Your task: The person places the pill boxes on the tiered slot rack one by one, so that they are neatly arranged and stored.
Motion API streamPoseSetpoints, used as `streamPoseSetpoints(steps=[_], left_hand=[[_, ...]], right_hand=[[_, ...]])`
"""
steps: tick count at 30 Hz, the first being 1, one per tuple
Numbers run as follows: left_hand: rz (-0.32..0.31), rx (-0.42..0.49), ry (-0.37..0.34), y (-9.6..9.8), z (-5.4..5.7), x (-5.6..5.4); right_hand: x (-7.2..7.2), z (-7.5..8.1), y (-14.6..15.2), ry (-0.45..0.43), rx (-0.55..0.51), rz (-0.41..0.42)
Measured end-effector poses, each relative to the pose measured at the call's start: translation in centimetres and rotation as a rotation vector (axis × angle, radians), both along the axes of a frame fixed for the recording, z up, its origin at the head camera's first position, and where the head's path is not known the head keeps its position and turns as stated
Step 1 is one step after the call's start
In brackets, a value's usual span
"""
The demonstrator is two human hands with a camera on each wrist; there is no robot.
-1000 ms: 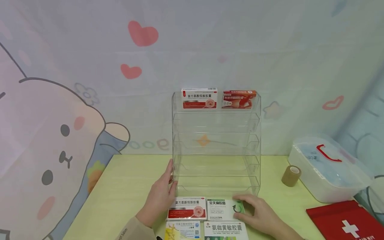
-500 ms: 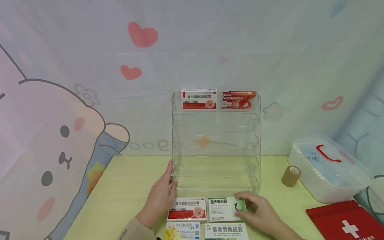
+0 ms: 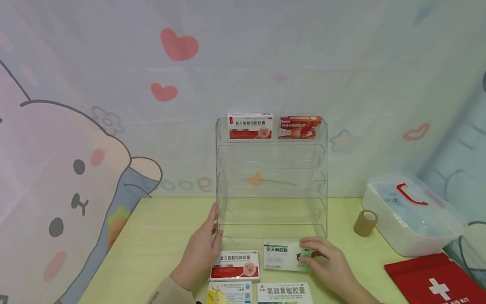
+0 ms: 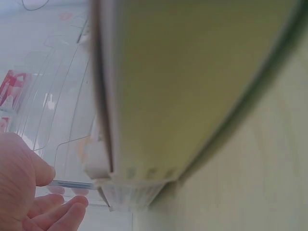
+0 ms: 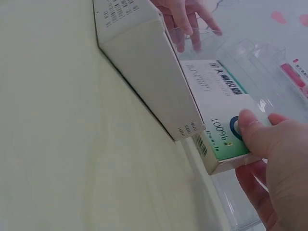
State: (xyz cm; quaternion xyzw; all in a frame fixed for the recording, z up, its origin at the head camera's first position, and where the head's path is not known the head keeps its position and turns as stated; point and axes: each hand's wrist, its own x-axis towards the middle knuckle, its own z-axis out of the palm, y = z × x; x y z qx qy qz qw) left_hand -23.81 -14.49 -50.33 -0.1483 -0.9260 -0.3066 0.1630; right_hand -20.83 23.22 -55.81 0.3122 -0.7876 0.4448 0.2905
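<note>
My right hand (image 3: 334, 264) pinches a white-and-green medicine box (image 3: 282, 256) by its right end, thumb on its printed face. In the right wrist view the box (image 5: 219, 113) is tilted up off the table. A clear tiered display rack (image 3: 271, 145) stands just behind it. The rack's lower left side is held by my left hand (image 3: 198, 250), with its edge between thumb and fingers in the left wrist view. On the table in front lie a red-and-white box (image 3: 234, 266), a yellow-and-white box (image 3: 229, 293) and a white capsule box (image 3: 284, 291).
The rack's top tier holds a red-and-white box (image 3: 249, 126) and a red box (image 3: 300, 128). To the right stand a brown bandage roll (image 3: 365, 223) and a lidded clear bin (image 3: 414, 232) with a red handle. A red first-aid pouch (image 3: 429, 270) lies in front.
The right hand has lifted the white-and-green box from its place in the row and moved it slightly toward the rack. The left hand stays at the rack's side.
</note>
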Motion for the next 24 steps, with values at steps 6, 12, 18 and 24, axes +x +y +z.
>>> streamPoseSetpoints(steps=[6,12,18,24], left_hand=[[-0.002,-0.001,0.001,-0.1,-0.1,0.0],[-0.007,0.004,-0.016,0.1,0.0,0.0],[-0.004,0.004,-0.015,0.1,-0.2,0.0],[-0.010,0.007,0.013,-0.1,-0.2,-0.1]], right_hand=[[0.2,0.9,-0.4,0.004,-0.064,-0.013],[0.5,3.3,-1.0,-0.024,-0.071,-0.086],[-1.0,6.6,-1.7,0.102,-0.063,-0.102],[-3.5,11.6,-2.3,0.219,-0.056,-0.128]])
